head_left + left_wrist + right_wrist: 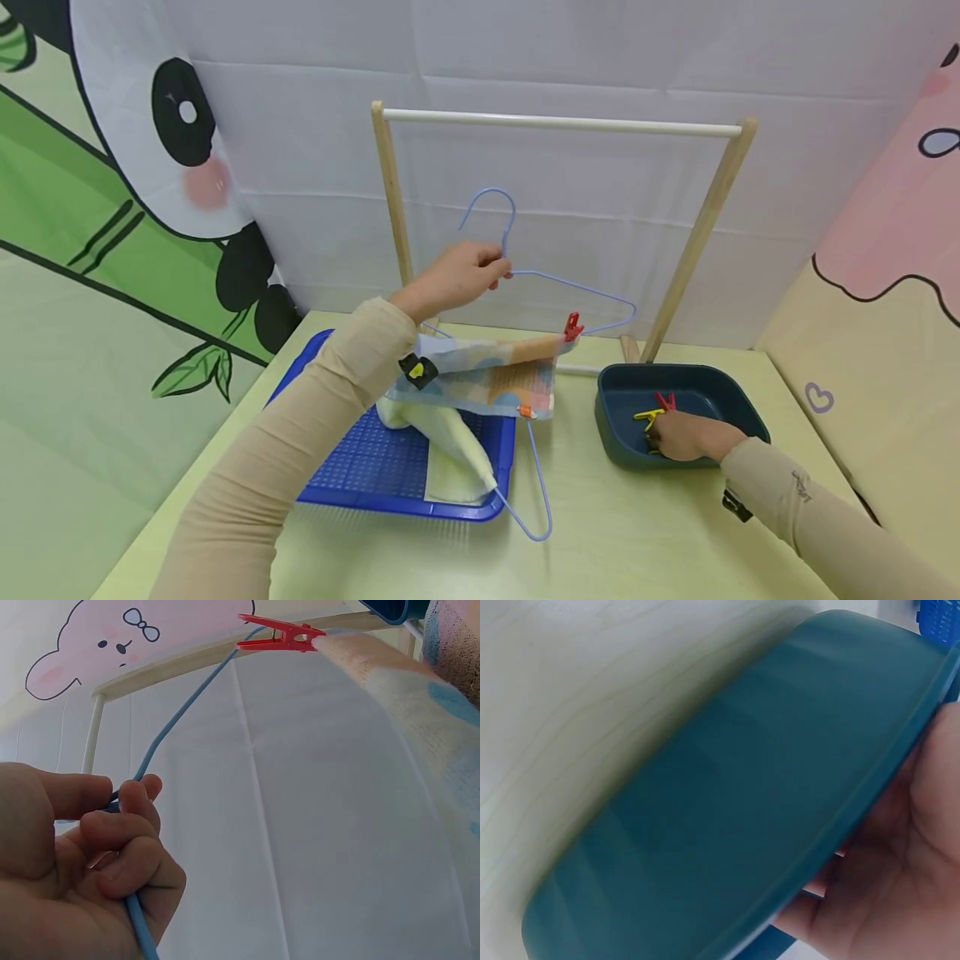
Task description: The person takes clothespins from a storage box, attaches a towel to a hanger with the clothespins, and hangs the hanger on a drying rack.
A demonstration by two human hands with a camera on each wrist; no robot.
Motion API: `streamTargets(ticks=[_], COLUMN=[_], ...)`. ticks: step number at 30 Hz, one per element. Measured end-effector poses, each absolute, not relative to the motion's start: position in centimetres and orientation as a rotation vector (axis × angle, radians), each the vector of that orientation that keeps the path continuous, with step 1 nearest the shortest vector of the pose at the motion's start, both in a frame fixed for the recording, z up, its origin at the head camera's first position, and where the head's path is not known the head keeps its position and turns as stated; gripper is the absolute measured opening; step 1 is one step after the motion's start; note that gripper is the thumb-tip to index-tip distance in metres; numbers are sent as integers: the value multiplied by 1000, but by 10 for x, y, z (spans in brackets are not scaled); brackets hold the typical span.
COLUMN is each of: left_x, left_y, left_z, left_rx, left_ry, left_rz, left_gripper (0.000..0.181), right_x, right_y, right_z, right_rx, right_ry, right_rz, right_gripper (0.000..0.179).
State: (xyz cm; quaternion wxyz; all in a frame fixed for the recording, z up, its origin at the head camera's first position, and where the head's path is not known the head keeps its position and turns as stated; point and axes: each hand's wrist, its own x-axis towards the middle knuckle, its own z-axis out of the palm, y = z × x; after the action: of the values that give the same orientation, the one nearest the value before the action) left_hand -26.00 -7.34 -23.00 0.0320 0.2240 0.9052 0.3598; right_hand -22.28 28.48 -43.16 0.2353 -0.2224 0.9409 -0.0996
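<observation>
My left hand [467, 275] grips a blue wire hanger [573, 286] just below its hook, thumb and fingers curled round the wire. A multicoloured towel [480, 379] hangs folded over the lower bar. One red clothespin [573, 327] clips the towel near the hanger's right end; it also shows in the left wrist view. My right hand [684, 437] reaches over the near rim into a dark teal bin [738, 408]. By its fingers are a yellow clothespin [647, 414] and a red clothespin [666, 402]. The right fingertips are partly hidden, so any hold is unclear.
A blue basket tray [360, 467] stands on the left of the table, partly behind my left arm. A pale yellow cloth [442, 429] and another wire hanger [542, 487] lie over its right edge. Behind stands a wooden rack with a white rod [562, 122].
</observation>
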Motion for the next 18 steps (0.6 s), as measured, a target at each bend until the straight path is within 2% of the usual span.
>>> streamTargets(ticks=[9, 18], left_x=[-262, -262], left_y=[-73, -71], left_z=[-231, -229], left_rx=[718, 679], left_ry=[2773, 2753], left_rz=[1125, 1151], left_gripper=[26, 27], right_x=[-227, -234], right_y=[284, 286], right_z=[-433, -434], right_rx=[-604, -685], right_ry=[2582, 2678], right_rz=[-295, -332], right_gripper=[24, 14])
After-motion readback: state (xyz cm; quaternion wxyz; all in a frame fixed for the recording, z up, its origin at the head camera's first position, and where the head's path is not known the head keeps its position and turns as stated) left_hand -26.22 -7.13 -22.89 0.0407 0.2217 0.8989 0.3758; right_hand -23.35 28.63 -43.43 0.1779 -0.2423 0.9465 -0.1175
